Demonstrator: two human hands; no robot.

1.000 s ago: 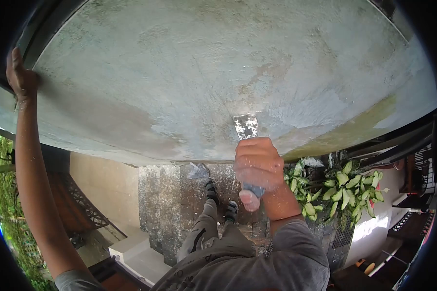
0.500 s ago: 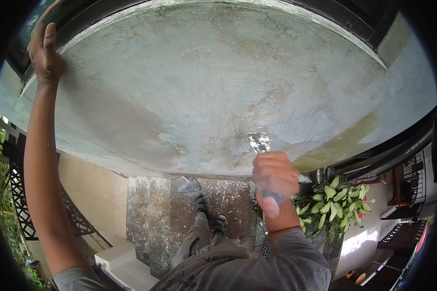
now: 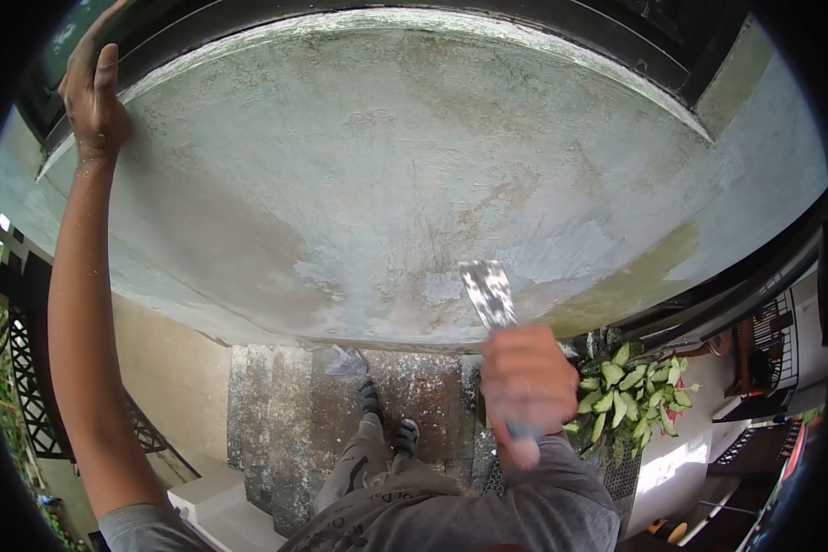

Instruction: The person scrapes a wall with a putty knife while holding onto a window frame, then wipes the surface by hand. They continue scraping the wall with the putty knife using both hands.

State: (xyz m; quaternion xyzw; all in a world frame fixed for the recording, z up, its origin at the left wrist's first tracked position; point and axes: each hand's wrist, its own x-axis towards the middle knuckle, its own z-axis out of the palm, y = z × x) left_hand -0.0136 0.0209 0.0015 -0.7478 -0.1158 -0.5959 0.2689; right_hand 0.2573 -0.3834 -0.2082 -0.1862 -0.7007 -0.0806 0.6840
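My right hand (image 3: 529,382) is wrapped round the handle of a metal scraper (image 3: 489,293), its flat, paint-spotted blade pointing up at the wall. Whether the blade touches the surface I cannot tell. The wall (image 3: 359,184) is pale grey-green, with rough, patchy paint and scratches around the blade. At the upper left, my left hand (image 3: 97,101) rests with fingers stretched out against the dark frame (image 3: 170,51) at the wall's edge, holding nothing.
Below are my feet on a floor (image 3: 276,414) strewn with pale flakes. A leafy plant (image 3: 630,396) stands at the right, near a dark railing. A white block (image 3: 221,501) and a lattice fence (image 3: 32,386) are at the left.
My right hand and the scraper have moved down, away from the wall's middle. The view has shifted slightly; my left hand stays at the frame.
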